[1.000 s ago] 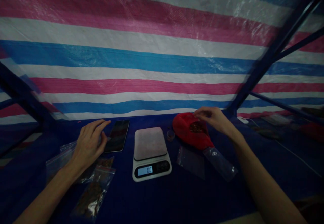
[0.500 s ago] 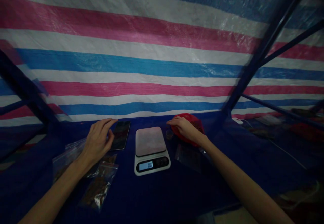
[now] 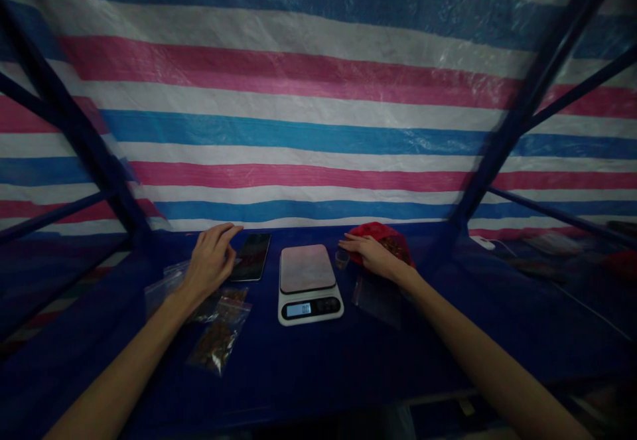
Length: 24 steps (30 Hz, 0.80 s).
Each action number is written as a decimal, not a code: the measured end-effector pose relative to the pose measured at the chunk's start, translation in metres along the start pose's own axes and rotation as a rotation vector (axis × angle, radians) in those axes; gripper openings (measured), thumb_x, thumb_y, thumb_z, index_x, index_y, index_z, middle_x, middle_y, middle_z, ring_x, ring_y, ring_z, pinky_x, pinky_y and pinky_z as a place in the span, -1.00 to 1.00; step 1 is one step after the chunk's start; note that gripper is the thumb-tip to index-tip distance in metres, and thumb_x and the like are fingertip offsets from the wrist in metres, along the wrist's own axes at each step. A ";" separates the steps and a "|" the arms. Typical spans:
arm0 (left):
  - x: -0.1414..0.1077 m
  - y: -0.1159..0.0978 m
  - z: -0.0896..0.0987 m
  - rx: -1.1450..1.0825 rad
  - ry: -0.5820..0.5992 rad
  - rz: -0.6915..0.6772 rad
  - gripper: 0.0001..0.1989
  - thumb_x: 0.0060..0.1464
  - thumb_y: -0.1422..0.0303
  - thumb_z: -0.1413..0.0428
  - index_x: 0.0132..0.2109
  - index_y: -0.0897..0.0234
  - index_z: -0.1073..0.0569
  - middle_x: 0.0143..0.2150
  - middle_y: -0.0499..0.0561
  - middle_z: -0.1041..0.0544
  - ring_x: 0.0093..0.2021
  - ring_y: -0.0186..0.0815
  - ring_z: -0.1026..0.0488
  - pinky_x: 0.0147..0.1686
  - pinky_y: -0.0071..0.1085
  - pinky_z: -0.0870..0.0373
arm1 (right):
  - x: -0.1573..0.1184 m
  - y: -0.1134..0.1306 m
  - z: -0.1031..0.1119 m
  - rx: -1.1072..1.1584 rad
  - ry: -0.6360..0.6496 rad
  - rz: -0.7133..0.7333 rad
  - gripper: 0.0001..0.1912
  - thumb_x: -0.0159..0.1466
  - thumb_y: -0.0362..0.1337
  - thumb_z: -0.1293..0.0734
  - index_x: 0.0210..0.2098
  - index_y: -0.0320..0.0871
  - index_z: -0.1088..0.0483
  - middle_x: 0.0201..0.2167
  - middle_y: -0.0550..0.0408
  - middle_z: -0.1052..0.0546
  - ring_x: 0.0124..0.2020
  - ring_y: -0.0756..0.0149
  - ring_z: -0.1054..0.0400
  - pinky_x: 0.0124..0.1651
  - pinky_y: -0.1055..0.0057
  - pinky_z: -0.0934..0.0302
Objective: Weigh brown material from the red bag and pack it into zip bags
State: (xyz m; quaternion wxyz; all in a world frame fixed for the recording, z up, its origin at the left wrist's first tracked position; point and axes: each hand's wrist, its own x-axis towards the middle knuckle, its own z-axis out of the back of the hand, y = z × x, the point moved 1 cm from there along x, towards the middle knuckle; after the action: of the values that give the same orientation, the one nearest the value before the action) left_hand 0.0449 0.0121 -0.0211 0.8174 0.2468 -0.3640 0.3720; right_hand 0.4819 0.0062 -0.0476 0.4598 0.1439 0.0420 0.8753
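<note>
Head view: scale [image 3: 307,284] between hands [image 3: 212,261] [image 3: 371,257]

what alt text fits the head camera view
Two bare hands at a blue table under a striped tarp: left hand beside a smartphone and zip bags of brown pieces, right hand on a red bag, a digital scale between them.

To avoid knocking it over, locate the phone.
In the head view, the smartphone lies flat between the left hand and the digital kitchen scale, beyond the resealable bags.
</note>
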 end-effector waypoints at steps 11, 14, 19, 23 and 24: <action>0.000 0.007 0.003 0.031 -0.103 0.015 -0.50 0.25 0.54 -0.02 0.30 0.21 -0.28 0.14 0.21 -0.41 0.12 -0.02 -0.42 0.10 -0.10 -0.39 | -0.014 0.024 0.040 0.234 -0.353 0.081 -0.38 0.02 -0.60 -0.13 -0.11 -0.11 -0.64 -0.11 0.06 -0.67 -0.02 0.22 -0.53 0.16 0.22 -0.35; 0.000 0.004 0.005 0.030 -0.118 0.011 -0.50 0.23 0.56 -0.03 0.29 0.23 -0.29 0.15 0.22 -0.41 0.11 -0.01 -0.42 0.10 -0.09 -0.39 | -0.012 0.034 0.033 0.257 -0.268 0.126 -0.42 0.10 -0.59 -0.13 -0.12 -0.10 -0.64 -0.15 0.04 -0.67 -0.08 0.23 -0.53 0.09 0.25 -0.36; -0.001 0.001 0.005 0.024 -0.102 0.002 -0.48 0.22 0.57 -0.03 0.30 0.21 -0.28 0.16 0.22 -0.40 0.11 -0.01 -0.42 0.10 -0.08 -0.39 | -0.013 0.033 0.042 0.287 -0.256 0.127 -0.46 0.16 -0.54 -0.15 -0.10 -0.09 -0.65 -0.07 0.02 -0.67 -0.02 0.20 -0.53 0.11 0.21 -0.34; -0.002 0.002 0.001 0.024 -0.086 -0.005 -0.47 0.22 0.57 -0.03 0.31 0.21 -0.27 0.17 0.23 -0.40 0.11 -0.01 -0.42 0.10 -0.08 -0.40 | -0.029 -0.006 0.072 0.182 -0.400 -0.188 -0.55 0.14 -0.50 -0.13 -0.24 -0.19 -0.64 -0.27 0.02 -0.68 -0.25 0.24 -0.55 -0.13 0.38 -0.35; -0.002 0.003 0.000 0.020 -0.083 -0.004 -0.47 0.22 0.57 -0.03 0.31 0.21 -0.27 0.17 0.23 -0.40 0.12 0.00 -0.42 0.11 -0.08 -0.39 | -0.034 -0.018 0.078 0.129 -0.356 -0.287 -0.58 0.14 -0.49 -0.13 -0.33 -0.22 -0.63 -0.38 0.03 -0.66 -0.36 0.26 -0.52 -0.24 0.42 -0.32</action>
State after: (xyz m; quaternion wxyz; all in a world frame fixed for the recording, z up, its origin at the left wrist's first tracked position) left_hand 0.0417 0.0127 -0.0222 0.7997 0.2711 -0.3934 0.3636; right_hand 0.5377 -0.0159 0.0158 0.5696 0.3176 0.0365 0.7572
